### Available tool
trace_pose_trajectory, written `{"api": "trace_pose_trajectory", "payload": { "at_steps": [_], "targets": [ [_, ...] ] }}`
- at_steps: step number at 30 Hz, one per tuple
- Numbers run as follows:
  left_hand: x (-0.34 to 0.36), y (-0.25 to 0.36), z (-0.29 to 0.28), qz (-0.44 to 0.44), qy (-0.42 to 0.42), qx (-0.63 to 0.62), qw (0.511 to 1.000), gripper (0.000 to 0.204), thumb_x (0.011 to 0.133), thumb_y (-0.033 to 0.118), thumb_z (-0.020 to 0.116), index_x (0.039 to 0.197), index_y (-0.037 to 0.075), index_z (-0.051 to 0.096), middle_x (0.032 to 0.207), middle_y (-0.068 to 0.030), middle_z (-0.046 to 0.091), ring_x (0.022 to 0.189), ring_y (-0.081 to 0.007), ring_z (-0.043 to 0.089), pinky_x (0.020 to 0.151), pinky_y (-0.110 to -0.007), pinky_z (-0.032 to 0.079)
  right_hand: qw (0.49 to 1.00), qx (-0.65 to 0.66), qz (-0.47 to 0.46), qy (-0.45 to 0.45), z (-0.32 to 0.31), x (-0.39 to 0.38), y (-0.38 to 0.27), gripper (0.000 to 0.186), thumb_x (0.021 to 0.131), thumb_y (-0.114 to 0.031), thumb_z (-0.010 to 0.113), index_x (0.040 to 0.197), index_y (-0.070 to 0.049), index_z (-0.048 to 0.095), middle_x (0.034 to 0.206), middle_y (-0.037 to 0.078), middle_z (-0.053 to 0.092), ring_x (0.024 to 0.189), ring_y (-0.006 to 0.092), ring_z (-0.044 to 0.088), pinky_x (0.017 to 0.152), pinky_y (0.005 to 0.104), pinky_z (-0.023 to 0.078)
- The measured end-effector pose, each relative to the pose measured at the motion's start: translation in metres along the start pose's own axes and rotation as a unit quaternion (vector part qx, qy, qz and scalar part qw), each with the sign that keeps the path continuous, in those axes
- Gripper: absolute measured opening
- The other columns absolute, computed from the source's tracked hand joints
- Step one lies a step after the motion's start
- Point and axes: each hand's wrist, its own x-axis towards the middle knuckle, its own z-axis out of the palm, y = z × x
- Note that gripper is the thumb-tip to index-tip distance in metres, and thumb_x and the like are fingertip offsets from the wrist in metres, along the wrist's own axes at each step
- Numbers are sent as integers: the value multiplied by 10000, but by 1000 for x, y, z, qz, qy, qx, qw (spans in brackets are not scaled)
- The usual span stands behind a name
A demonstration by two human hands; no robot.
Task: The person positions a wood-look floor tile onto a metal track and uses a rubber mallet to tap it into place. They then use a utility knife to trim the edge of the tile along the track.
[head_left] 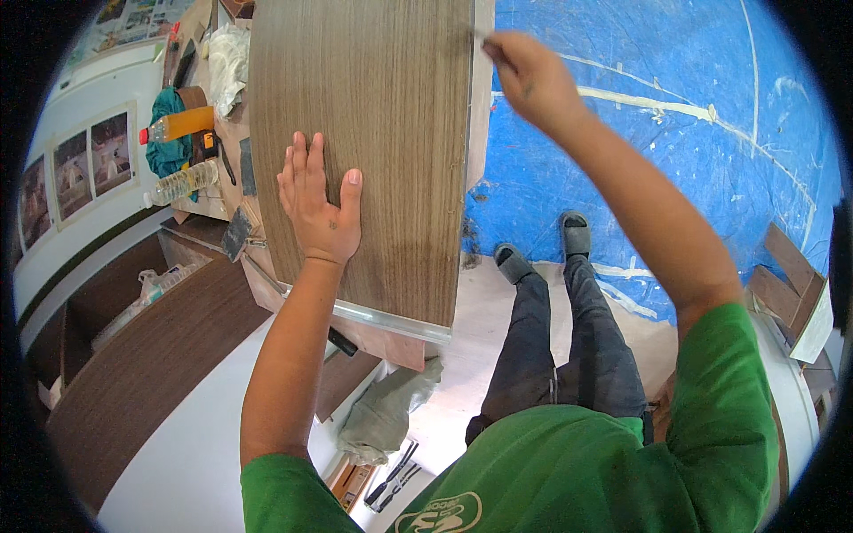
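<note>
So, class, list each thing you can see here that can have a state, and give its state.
Left hand: open, palm down on the board
Right hand: closed around a thin tool
Thin tool: held, blurred
Wood-grain board: lying flat
Orange-filled bottle: capped
White plastic: crumpled
Blue sheet: spread out, taped
Gray slippers: worn
</note>
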Motion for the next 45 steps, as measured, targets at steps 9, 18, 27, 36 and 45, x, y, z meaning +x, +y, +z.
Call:
{"api": "trace_pose_trajectory", "payload": {
  "at_steps": [9,18,27,36,45],
  "targets": [
    [-1,-3,1,8,8,-6,1000,682,995,461,568,1564,118,414,1652,-166,327,1538,-361,263,1247,-545,127,969,101,12,-226,-31,-113,-98,213,849,-47,678,1060,-73,658,968,160,674,934,399,646,794,497,525],
    [0,1,2,-1,13,-12,1000,689,976,487,581,1552,135,442,1645,-150,350,1533,-360,276,1248,-546,129,984,-102,138,-49,-40,76,-7,254,1021,-229,530,993,-9,655,931,276,677,916,497,644,794,539,507],
    [-2,-7,3,14,53,14,998,655,977,504,574,1530,166,481,1632,-114,389,1516,-336,313,1243,-552,157,969,-208,-61,-116,-60,79,16,206,1004,-223,574,1133,-112,689,995,184,716,913,440,676,816,496,552],
    [-11,-11,8,3,65,16,998,630,982,506,569,1529,205,483,1632,-81,392,1513,-304,320,1253,-534,153,934,-114,-64,-333,-81,-6,-87,178,890,-97,614,1062,-112,655,975,170,699,895,398,686,780,519,559],
    [-4,-7,8,5,68,29,997,632,991,540,541,1537,229,471,1639,-56,380,1513,-280,326,1260,-517,154,960,-231,9,-160,-68,116,12,251,1022,-279,564,997,-44,650,874,270,679,864,500,646,728,552,518]
  ]
}}
